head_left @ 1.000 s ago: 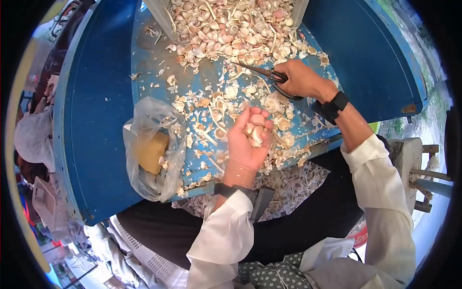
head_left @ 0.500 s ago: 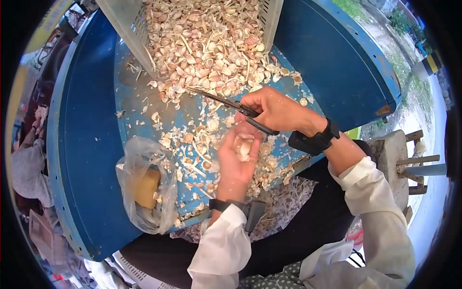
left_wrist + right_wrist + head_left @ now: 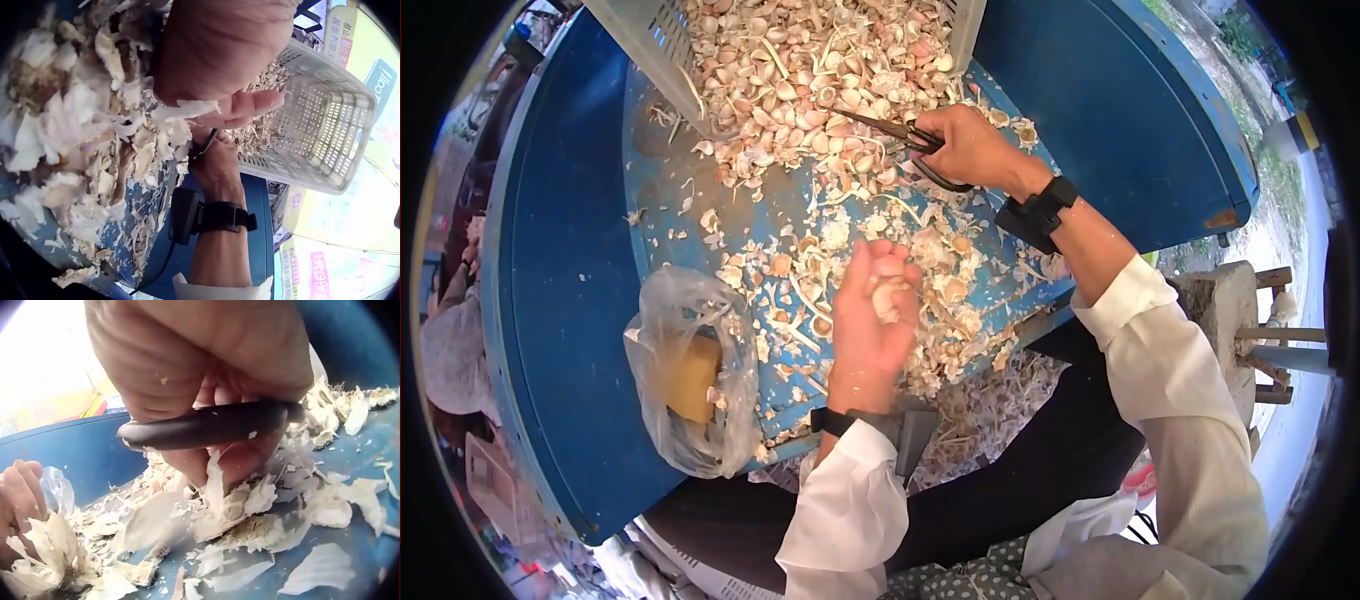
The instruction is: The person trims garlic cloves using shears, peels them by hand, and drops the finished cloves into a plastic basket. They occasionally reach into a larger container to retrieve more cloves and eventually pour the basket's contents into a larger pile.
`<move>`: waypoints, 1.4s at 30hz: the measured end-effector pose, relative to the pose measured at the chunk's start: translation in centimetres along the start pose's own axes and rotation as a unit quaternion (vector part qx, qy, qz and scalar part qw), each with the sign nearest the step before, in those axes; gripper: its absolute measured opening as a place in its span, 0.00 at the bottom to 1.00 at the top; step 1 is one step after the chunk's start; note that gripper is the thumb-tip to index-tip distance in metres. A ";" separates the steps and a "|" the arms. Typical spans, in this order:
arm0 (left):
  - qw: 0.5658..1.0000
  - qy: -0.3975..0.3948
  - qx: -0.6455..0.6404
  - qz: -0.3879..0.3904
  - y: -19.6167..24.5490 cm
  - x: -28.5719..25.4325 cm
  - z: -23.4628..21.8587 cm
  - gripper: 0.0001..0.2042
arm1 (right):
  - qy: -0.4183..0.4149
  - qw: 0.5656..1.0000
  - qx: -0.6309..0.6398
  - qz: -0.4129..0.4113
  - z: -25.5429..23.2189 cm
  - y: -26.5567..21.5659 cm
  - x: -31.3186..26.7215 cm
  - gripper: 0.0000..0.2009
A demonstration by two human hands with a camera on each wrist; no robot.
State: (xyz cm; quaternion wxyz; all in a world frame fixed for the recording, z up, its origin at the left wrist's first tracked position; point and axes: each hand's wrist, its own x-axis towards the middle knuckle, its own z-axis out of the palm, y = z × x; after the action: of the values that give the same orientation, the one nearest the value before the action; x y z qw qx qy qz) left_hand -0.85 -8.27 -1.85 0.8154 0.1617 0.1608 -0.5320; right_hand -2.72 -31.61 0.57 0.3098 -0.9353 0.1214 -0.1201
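Palm up, my left hand curls its fingers round pale garlic cloves in the head view; the fingers partly hide them. My right hand holds dark-handled scissors, blades pointing left over the near edge of a large heap of garlic cloves. Close up in the right wrist view, a black handle loop crosses below the palm, above papery garlic skins. In the left wrist view, the left hand overlaps the right hand behind it.
A pale perforated crate lies tipped with cloves spilling onto the blue metal surface. A clear plastic bag with a yellow-brown block stands at left. Skins and stems litter the middle. Raised blue sides flank the work area.
My right hand with the scissors came in to the left hand's fingertips, then moved away up toward the heap. The left hand stays palm up, its fingers more closed over the cloves.
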 end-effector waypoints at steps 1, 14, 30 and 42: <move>0.999 0.019 0.029 0.019 -0.1 -0.1 0.5 0.12 | 0.002 0.995 0.089 0.046 -0.7 -1.0 -0.5 0.06; 0.995 -0.099 -0.031 0.009 0.1 0.3 -0.6 0.14 | -0.008 0.997 -0.076 0.010 0.9 -1.0 -2.5 0.08; 0.980 -0.009 0.194 0.037 -1.9 -1.3 -0.2 0.14 | -0.146 0.986 0.012 -0.077 -3.4 -9.0 -6.6 0.09; 0.973 -0.228 -0.036 -0.006 -1.2 -4.5 -1.3 0.08 | -0.189 0.973 0.121 0.060 -4.8 -1.6 -6.1 0.13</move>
State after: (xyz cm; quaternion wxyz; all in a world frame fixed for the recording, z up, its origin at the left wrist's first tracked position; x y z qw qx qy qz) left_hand -3.76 -4.52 -1.13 0.8325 0.0058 -0.0096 -0.5539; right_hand -9.64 -31.18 4.37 0.4450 -0.8876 0.1006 0.0639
